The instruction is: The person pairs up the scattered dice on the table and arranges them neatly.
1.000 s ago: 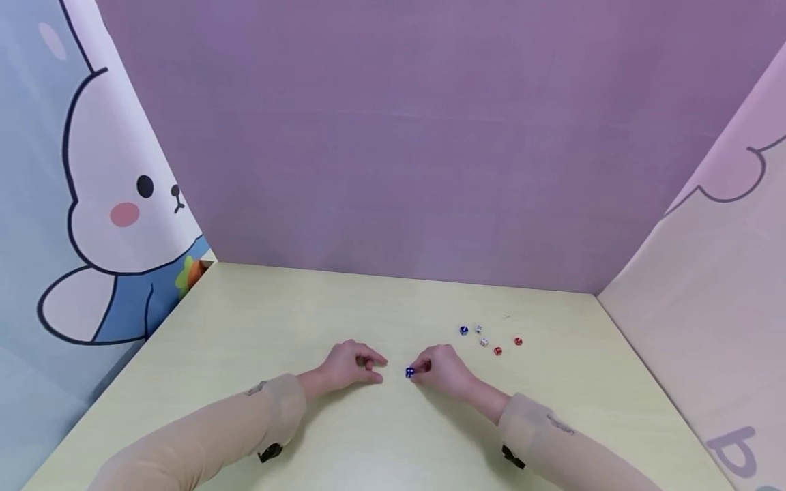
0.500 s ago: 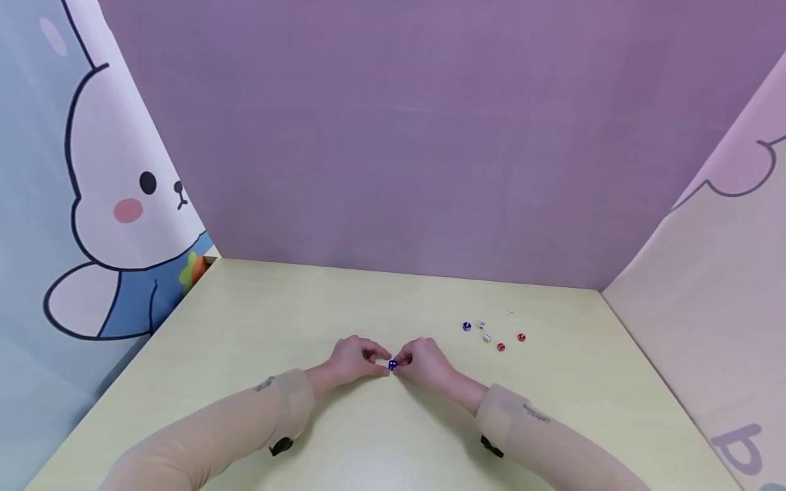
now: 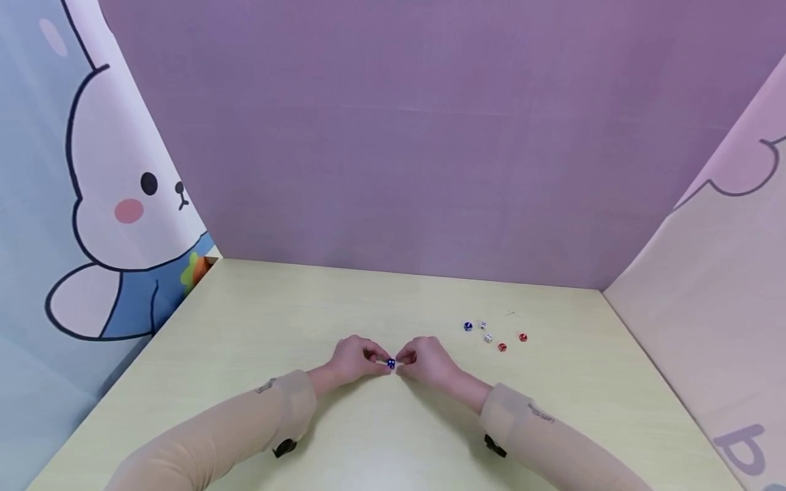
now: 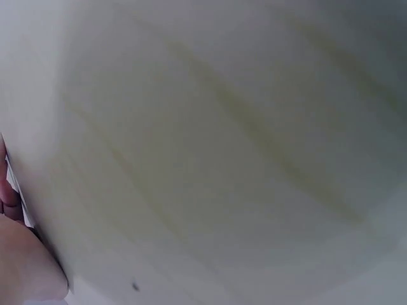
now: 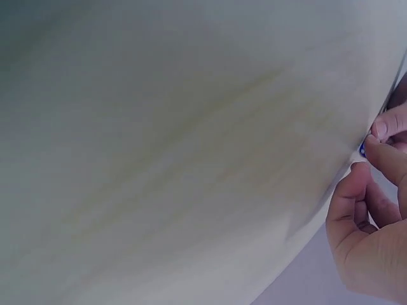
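Note:
In the head view a small blue die with white pips [image 3: 391, 363] sits between the fingertips of the two hands, near the middle of the table. My left hand [image 3: 353, 358] pinches it between thumb and finger. The right hand [image 3: 426, 360] is close on its other side, thumb and index finger slightly apart with a narrow gap to the die. In the right wrist view a sliver of the blue die [image 5: 363, 150] shows beside the fingertips; the rest is covered. The left wrist view catches only part of the left hand [image 4: 28, 260] at its edge.
To the right on the pale wooden table [image 3: 295, 293] lie another blue die [image 3: 468, 326], two white dice [image 3: 488, 338] and two red dice [image 3: 502, 347]. A purple panel [image 3: 393, 150] stands behind, with printed cloths [image 3: 724, 286] at both sides.
The right hand has brought the blue die leftward to the left hand. The left fingers have closed on it, and the right fingertips have drawn slightly off it.

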Action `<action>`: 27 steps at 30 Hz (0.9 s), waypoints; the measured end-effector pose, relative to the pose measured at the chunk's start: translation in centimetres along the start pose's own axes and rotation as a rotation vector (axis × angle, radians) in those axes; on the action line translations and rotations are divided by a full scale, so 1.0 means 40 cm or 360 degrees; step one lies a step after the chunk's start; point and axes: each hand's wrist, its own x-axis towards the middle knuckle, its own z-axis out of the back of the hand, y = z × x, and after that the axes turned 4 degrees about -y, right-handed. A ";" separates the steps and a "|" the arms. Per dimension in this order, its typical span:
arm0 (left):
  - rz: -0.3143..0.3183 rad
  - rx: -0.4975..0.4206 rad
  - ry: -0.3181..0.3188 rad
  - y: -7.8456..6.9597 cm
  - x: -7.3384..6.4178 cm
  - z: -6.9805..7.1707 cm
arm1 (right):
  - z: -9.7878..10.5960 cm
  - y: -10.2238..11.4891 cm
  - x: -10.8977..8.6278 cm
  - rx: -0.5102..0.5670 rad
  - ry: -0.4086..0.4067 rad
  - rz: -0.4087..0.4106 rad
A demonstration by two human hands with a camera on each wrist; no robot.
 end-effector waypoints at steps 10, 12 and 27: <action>0.0071 -0.0079 0.0001 -0.013 0.001 -0.002 | 0.097 -0.085 -0.034 -0.0062 -0.0104 -0.0052; 0.0081 -0.0095 0.0005 -0.010 0.003 -0.003 | 0.119 -0.110 -0.033 -0.0112 -0.0146 -0.0093; 0.0057 -0.0122 -0.0016 -0.007 0.008 -0.004 | 0.245 -0.239 0.001 -0.0476 -0.0239 -0.0115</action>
